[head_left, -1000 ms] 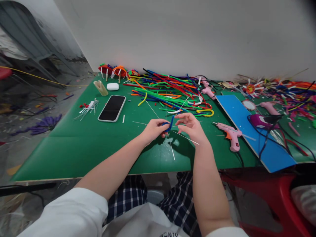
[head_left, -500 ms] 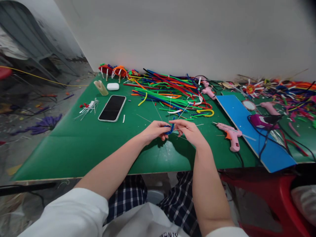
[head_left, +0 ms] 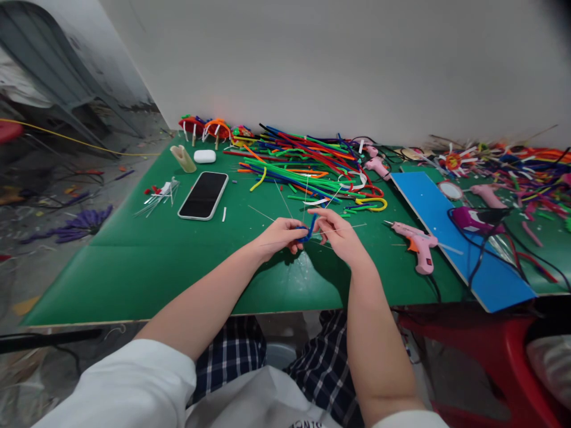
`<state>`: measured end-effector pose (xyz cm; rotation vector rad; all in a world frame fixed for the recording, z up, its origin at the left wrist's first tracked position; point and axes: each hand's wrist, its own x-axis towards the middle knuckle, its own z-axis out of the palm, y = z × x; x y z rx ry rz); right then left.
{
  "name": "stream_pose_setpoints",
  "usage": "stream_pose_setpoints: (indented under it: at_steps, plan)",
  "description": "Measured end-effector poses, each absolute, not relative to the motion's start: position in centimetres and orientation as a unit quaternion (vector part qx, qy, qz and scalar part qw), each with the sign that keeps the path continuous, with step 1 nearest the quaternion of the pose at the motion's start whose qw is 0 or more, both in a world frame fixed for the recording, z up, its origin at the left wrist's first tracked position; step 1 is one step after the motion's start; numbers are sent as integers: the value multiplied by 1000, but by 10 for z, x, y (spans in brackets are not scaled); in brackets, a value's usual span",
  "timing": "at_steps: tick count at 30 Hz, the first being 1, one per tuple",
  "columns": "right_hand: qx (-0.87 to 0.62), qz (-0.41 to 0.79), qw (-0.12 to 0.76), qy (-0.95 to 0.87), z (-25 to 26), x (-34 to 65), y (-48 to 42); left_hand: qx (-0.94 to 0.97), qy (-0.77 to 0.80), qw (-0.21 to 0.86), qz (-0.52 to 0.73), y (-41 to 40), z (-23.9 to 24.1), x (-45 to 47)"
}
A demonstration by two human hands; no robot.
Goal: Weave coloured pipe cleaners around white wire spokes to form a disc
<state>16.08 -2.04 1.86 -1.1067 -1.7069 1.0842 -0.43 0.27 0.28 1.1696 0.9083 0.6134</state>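
Note:
Above the green table, my left hand [head_left: 285, 235] pinches the centre of thin pale rods [head_left: 284, 200] that spread out like spokes. A blue pipe cleaner [head_left: 307, 233] is wound around that centre, and its free end stands up between my hands. The fingers of my right hand [head_left: 335, 230] are curled at this upright end, index finger beside its tip. Some fingertips are hidden, so the exact contact is hard to see. One rod passes across the right fingers.
Several colourful pipe cleaners [head_left: 307, 154] lie heaped at the back. A phone [head_left: 203, 195] and a white earbud case [head_left: 204, 156] rest on the left. Right of my hands are a pink glue gun [head_left: 414, 241], a blue board [head_left: 446, 226] and dark cables.
My right hand has lifted slightly, and the blue pipe cleaner's free end stands a little taller beside its fingers. My left hand keeps its place.

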Motion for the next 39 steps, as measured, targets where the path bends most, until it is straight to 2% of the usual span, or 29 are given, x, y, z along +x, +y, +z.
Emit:
stream_pose_setpoints:
  at_steps: [7,17,26,28,30,33,39]
  plan:
    - [-440,467,431,-634,21,159,-21,531,409,690,273,2,4,-4]
    - [-513,430,509,-541,20,158,-17,517,396,686,324,-1,8,-3]
    - [-543,511,446,-496,5,156,-10,529,391,649,383,-2,9,-2]
    - [-549,448,468,-529,7,154,-11,519,391,651,393,-1,9,-2]
    - [-542,336,499,-587,11,153,-14,505,388,662,396,-1,9,-2]
    - [-510,206,495,-672,17,150,-17,475,383,680,407,1,8,-3]
    - [-492,131,454,-731,15,149,-17,439,370,703,419,2,8,-4]
